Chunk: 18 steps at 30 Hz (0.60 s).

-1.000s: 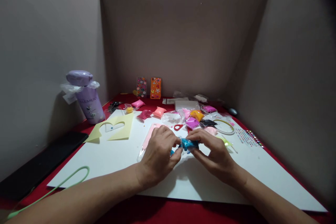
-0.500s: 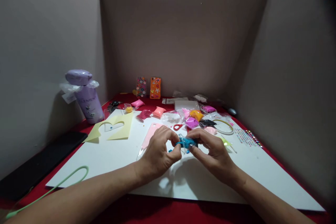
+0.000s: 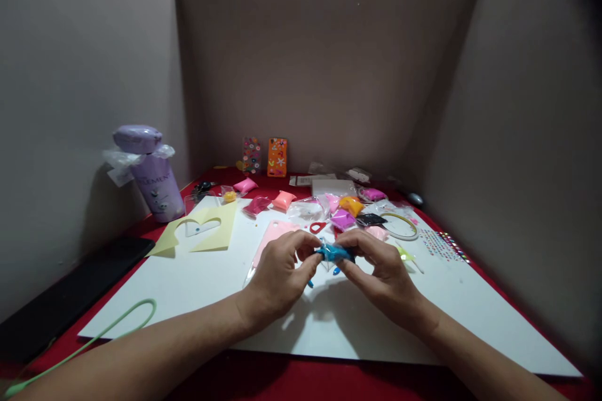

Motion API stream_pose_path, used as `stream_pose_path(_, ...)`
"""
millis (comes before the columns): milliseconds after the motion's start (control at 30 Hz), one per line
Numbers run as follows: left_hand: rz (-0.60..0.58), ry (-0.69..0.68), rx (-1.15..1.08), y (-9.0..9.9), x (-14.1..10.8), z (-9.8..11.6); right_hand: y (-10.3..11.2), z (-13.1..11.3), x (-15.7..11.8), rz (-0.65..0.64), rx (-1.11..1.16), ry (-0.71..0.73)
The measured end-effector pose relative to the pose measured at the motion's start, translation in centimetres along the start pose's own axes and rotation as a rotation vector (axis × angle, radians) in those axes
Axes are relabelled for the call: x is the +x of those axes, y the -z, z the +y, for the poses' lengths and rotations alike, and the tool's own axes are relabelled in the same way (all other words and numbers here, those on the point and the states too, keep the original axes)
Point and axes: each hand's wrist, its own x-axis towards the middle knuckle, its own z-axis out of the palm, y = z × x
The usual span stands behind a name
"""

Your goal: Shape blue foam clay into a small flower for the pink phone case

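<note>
1. As the two hands meet over the white board (image 3: 197, 282), here's the blue packet (image 3: 333, 253), right between them, near the middle of the scene, its clear wrap catching the light.
2. Left hand (image 3: 273, 269): a narrow pinch, thumb and forefinger closed on the packet's left end, with most of the blue lying to the right of those fingertips.
3. Right hand (image 3: 383, 266): thumb below, fingers above, gripping the right end, so the middle of the packet shows in the gap between the hands.
4. Just below the packet there's a small blue piece (image 3: 337, 270) on the board, and a pink phone case (image 3: 270, 241) lies partly behind the left hand.
5. Just beyond the grip, look, a red loop (image 3: 317, 227), then a purple packet (image 3: 343, 219), with an orange packet (image 3: 351, 205) farther back and a black packet (image 3: 371, 220) to the right.
6. Over on the left, a yellow sheet (image 3: 226, 225) with a cutout, and the purple bottle (image 3: 160, 188) stands beyond it.
</note>
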Motion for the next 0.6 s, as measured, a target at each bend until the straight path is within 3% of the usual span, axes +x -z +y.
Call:
stream_pose_path(233, -0.047, 0.075, -0.052, -0.19, 0.04, -0.10, -0.01, 0.00, -0.30, 0.015, -0.136, 0.129)
stream_pose_path(600, -0.046, -0.096, 0.079, -0.26, -0.18, -0.20, -0.34, -0.14, -0.21, 0.017, -0.192, 0.176)
